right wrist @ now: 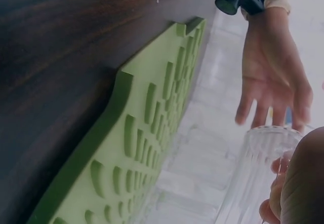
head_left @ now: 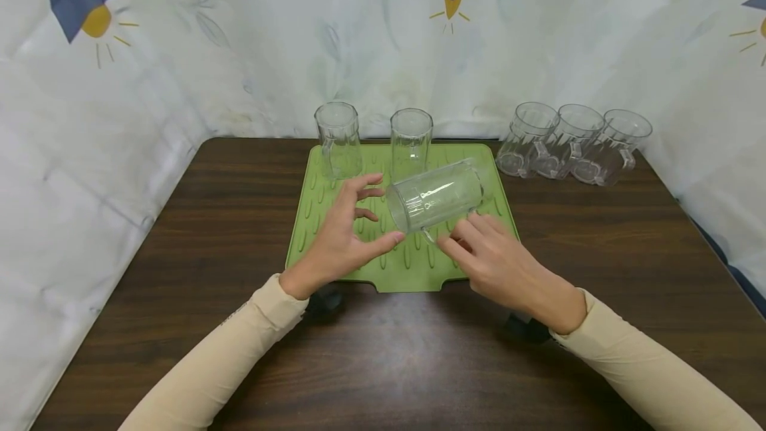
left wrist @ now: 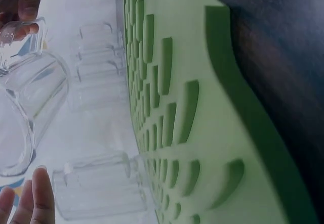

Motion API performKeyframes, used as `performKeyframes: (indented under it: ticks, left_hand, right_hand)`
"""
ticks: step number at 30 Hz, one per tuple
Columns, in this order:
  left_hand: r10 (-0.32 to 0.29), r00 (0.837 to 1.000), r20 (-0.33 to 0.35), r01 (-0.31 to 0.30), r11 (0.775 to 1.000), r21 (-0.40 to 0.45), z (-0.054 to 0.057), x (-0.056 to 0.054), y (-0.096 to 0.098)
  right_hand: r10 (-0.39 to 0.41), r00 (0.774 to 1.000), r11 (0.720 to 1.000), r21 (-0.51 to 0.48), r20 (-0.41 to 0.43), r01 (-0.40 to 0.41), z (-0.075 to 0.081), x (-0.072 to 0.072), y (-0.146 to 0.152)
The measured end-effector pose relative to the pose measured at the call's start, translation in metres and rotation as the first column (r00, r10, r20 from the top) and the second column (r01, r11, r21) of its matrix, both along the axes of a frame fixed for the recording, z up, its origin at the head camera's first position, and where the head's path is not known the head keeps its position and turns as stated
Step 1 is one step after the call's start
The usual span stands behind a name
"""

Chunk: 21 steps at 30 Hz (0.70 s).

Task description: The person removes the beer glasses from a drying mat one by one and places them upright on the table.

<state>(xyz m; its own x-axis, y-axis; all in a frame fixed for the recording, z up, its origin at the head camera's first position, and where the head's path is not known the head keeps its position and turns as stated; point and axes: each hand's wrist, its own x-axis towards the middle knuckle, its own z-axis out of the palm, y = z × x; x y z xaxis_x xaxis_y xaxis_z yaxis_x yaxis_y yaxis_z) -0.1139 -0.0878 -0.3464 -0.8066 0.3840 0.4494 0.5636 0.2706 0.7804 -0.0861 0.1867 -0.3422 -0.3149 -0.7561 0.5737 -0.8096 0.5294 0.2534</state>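
Note:
A clear glass mug [head_left: 437, 195] is held tilted on its side above a ribbed green mat [head_left: 395, 261]. My right hand [head_left: 499, 258] grips its handle, with fingers curled round it in the right wrist view. My left hand [head_left: 344, 231] is spread beside the mug's left end, thumb low and fingers raised. In the left wrist view a gap shows between the left fingertips [left wrist: 43, 196] and the held mug [left wrist: 38, 87]. Two more glass mugs, one at the left [head_left: 339, 142] and one behind the held mug [head_left: 411, 138], stand upright along the mat's back edge.
Three glass mugs, the nearest to the mat [head_left: 526, 138], stand close together on the dark wooden table [head_left: 239, 218], right of the mat. A white patterned sheet [head_left: 263, 52] hangs behind and at both sides of the table.

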Motion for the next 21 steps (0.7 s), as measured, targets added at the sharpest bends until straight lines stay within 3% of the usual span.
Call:
performKeyframes:
  ticks: [12,21]
  left_hand:
    - [-0.03,0.999,-0.037,0.031,0.999,0.026,-0.009,-0.001,0.01]
    - [-0.025,0.998,-0.062,0.028,0.999,0.039,-0.012,-0.001,0.016]
  right_hand:
    - [0.0,1.0,0.997,0.075,0.016,-0.002,-0.001,0.006,0.0]
    - [-0.013,1.0,0.997,0.08,0.017,0.012,0.0,0.008,0.0]
